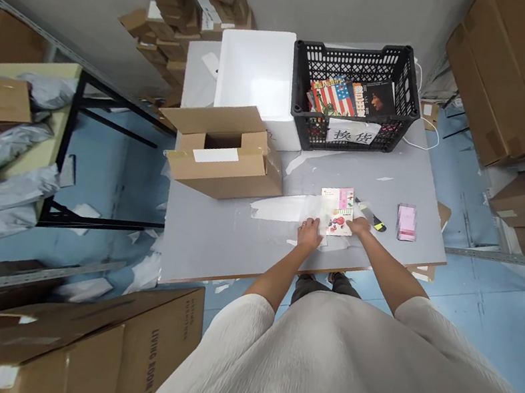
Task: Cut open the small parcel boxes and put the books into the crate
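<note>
A small book (337,223) with a cream, pink and red cover lies flat near the table's front edge. My right hand (359,226) grips its lower right edge, thumb on the cover. At the book's lower left, my left hand (309,233) is closed with curled fingers on or beside pale, thin wrapping; what it grips is hidden. A white sheet-like strip (281,207) stretches left from the book. Just right of the book lies a black and yellow cutter (374,219), partly behind my right hand. A pink phone (407,223) rests farther right.
An open cardboard box (225,176) stands on the left of the grey table (214,242). Behind are a white bin (254,73) and a black crate (300,125) holding books. Shelves with grey parcels (5,185) stand left; large cartons (521,79) rise at right.
</note>
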`<state>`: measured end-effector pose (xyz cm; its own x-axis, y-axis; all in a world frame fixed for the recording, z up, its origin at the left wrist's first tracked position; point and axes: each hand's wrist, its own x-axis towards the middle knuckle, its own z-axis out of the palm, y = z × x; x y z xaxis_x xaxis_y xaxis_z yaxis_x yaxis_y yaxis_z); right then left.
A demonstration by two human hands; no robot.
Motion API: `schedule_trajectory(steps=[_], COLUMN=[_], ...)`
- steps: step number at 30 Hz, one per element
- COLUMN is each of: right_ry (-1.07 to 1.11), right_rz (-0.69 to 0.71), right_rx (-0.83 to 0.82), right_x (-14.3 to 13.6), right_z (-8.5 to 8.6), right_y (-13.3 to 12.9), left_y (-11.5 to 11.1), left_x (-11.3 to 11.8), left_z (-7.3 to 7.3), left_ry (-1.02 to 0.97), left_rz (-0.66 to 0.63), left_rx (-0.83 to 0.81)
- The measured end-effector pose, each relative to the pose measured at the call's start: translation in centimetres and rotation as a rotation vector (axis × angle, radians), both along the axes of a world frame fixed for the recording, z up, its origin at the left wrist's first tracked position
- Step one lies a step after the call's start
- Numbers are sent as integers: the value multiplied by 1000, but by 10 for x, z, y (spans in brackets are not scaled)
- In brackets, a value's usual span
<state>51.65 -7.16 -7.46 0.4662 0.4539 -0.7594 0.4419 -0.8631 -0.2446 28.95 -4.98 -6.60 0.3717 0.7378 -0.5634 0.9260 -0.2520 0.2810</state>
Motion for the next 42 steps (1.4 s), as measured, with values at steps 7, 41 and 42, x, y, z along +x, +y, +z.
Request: schedule_trajectory(steps=[7, 41, 42], right_ry=[110, -39, -63], right_rz=[-285, -122, -71], right_rx=[247, 345, 358], right_x=[39, 17, 13], right_z=[14, 21, 23], right_y=[-26, -42, -41], left_y=[-1, 59, 60], left_x=[10, -52, -57], left_z=[0, 86, 90], left_ry=[-45, -198, -226], left_rz=[66, -15, -4], left_rx=[1, 364, 382])
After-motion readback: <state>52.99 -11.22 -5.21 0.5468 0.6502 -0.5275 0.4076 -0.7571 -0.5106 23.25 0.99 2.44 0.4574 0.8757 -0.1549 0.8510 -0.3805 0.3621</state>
